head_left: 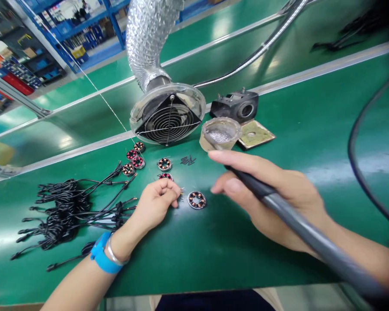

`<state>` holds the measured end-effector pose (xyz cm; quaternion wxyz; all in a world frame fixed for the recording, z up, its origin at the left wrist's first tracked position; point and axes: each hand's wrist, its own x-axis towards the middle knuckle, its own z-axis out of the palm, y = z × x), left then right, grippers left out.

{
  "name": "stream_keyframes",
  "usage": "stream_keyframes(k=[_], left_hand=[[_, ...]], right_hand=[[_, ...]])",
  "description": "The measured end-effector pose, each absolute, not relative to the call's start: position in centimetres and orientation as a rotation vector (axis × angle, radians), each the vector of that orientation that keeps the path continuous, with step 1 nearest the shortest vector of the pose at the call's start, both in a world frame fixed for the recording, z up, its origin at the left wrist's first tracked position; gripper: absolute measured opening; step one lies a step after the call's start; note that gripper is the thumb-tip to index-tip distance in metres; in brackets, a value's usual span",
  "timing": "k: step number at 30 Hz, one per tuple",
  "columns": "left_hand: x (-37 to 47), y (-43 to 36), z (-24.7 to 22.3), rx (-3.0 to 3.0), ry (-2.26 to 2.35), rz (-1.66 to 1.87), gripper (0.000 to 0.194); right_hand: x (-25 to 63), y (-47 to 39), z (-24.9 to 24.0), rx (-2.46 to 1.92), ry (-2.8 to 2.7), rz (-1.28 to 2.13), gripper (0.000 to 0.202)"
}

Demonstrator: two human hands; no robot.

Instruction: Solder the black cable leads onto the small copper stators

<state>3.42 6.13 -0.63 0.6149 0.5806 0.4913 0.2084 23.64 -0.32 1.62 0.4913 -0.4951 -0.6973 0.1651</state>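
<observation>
My left hand (157, 201) is closed in a pinch on thin wires (182, 193) beside a ring-shaped copper coil (197, 200) on the green table. My right hand (278, 198) grips a soldering iron (266, 194) like a pen. The iron's tip end reaches over a round pot (221, 133) of silvery material. Two more wound coils, one of them (164, 164) fully visible, lie behind my left hand. Short black tube pieces (188, 160) are near them.
Bundled black cables (61, 211) and several coils (138, 162) lie at the left. Behind stand a round fan hood (168, 121) with a foil duct (151, 39), a black iron stand (235, 106) and a yellowish sponge tray (256, 134). A black cord (353, 142) hangs at the right.
</observation>
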Motion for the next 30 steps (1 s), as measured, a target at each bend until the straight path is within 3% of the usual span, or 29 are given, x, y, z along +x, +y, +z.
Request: stream_keyframes(k=[4,11,30], left_hand=[[3.5,6.4,-0.5,1.375,1.155,0.436,0.009],[3.1,6.7,-0.4,1.475,1.128,0.371,0.010],[3.0,6.6,-0.6,1.564,1.139,0.331,0.010]], right_hand=[[24.3,-1.8,1.5,-1.255,-1.618,0.451,0.023],[23.7,-0.6,-1.2,-1.193,-1.181,0.896,0.002],[23.4,0.0,-0.5,-1.283,-1.275,0.877,0.008]])
